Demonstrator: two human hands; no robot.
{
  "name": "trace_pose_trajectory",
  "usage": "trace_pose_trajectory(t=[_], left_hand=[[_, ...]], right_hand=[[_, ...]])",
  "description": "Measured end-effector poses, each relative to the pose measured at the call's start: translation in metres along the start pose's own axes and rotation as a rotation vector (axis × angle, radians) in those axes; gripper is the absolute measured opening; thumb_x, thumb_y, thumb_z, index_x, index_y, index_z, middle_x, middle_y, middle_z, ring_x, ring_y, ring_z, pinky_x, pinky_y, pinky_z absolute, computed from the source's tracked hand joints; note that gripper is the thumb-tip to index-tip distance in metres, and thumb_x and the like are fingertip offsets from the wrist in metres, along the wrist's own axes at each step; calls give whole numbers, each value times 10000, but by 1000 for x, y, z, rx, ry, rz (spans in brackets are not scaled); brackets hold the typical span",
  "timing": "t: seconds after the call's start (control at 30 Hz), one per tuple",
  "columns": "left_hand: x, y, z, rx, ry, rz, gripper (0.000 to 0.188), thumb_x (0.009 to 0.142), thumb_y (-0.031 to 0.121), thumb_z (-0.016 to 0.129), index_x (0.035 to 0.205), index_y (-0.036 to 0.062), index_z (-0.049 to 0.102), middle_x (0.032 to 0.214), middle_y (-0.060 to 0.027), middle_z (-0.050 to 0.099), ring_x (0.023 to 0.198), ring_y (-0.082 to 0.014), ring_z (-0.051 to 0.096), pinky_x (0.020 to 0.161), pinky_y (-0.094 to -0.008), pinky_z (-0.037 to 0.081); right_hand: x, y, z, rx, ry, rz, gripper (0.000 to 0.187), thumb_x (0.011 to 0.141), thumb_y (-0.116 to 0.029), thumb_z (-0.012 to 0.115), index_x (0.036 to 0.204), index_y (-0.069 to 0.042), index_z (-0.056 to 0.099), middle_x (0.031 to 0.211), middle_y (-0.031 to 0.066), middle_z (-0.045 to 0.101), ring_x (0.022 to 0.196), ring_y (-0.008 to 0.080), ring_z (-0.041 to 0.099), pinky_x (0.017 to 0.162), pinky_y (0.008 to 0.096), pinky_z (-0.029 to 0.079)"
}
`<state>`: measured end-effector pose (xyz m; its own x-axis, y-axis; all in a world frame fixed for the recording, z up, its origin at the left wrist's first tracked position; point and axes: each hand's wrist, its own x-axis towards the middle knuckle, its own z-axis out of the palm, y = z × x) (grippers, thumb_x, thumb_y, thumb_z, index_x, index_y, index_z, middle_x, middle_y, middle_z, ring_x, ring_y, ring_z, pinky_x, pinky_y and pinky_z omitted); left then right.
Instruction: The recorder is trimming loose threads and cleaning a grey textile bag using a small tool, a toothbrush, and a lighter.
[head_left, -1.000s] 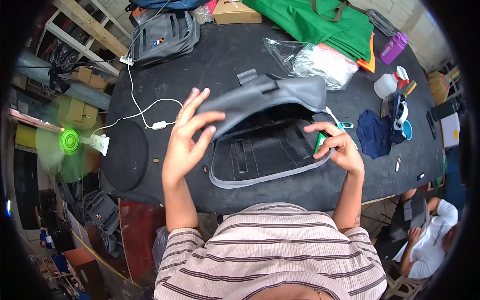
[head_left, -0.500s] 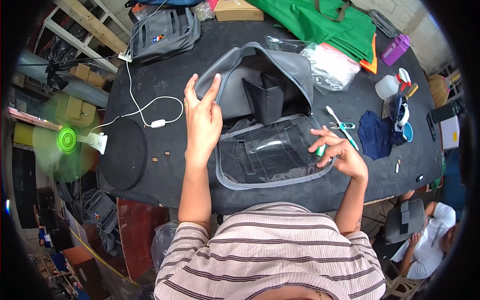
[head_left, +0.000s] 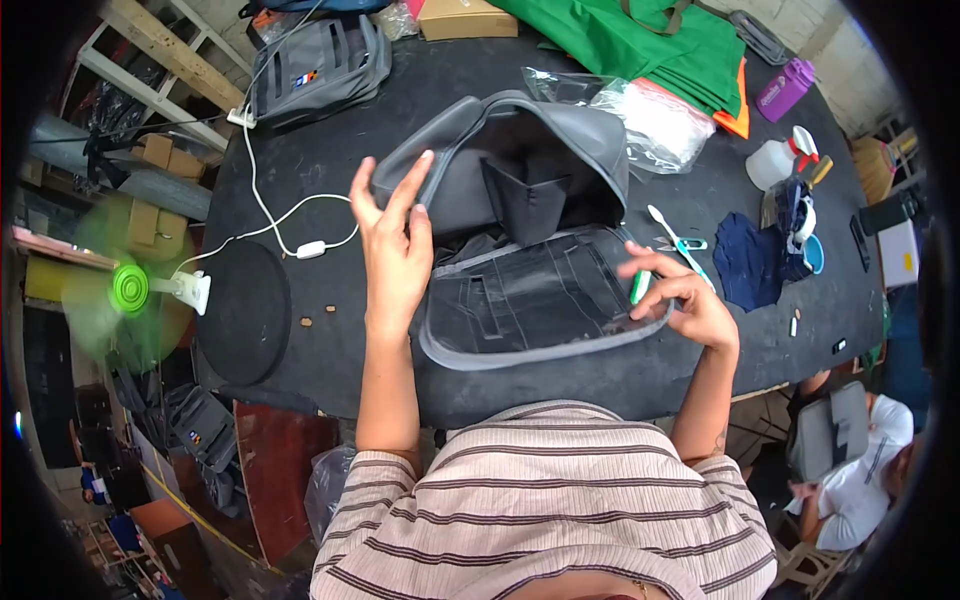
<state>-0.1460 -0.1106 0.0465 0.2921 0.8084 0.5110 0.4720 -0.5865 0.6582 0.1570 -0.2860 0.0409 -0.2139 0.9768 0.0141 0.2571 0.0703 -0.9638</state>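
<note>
A grey backpack (head_left: 590,125) lies unzipped on the black table, its mouth toward me and a black inner pocket (head_left: 528,200) standing up inside. Its front flap (head_left: 520,300), lined with a mesh or clear pocket panel, is folded down toward me. My left hand (head_left: 395,265) rests at the bag's left side, fingers spread against the grey fabric. At the flap's right edge, my right hand (head_left: 695,305) curls its fingers around a small green-and-white object (head_left: 641,287), whose kind I cannot make out.
Right of the bag lie a toothbrush (head_left: 680,245), small snips (head_left: 692,243) and dark blue cloth (head_left: 748,270). A spray bottle (head_left: 775,165) stands beyond. Clear plastic (head_left: 655,125) and green fabric (head_left: 640,50) lie behind. A white cable (head_left: 258,190) and spinning fan (head_left: 130,288) are left.
The flap's right side and front edge have shifted and lifted slightly with my right hand. My left hand stays at the bag's side. At lower right, another person has turned a grey bag.
</note>
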Motion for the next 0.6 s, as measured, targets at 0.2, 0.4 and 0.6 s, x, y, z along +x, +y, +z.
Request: trace_pose_trajectory(t=[0.2,0.4,0.6], left_hand=[[-15,14,2,-1,-13,0,551,806,34,588,1327,203,532,1491,-260,115,1379,-411,215,1098,-450,238],[-26,14,5,-34,-10,35,488,851,121,569,1333,190,530,1505,-272,78,1395,-408,173,1109,-458,207],[-31,16,3,-74,2,91,520,967,447,329,1350,145,508,1500,-316,37,1405,-415,118,1124,-469,134]], right_hand=[[-10,43,-22,-221,655,-8,437,696,94,535,1118,-5,590,1120,107,550,1081,230,537,955,311,401],[-10,80,-17,-644,816,376,166,798,-57,646,951,-6,611,890,142,572,792,307,612,715,372,478],[-4,109,-15,-966,995,222,148,812,-73,632,960,-67,633,979,99,540,955,293,509,866,391,388]])
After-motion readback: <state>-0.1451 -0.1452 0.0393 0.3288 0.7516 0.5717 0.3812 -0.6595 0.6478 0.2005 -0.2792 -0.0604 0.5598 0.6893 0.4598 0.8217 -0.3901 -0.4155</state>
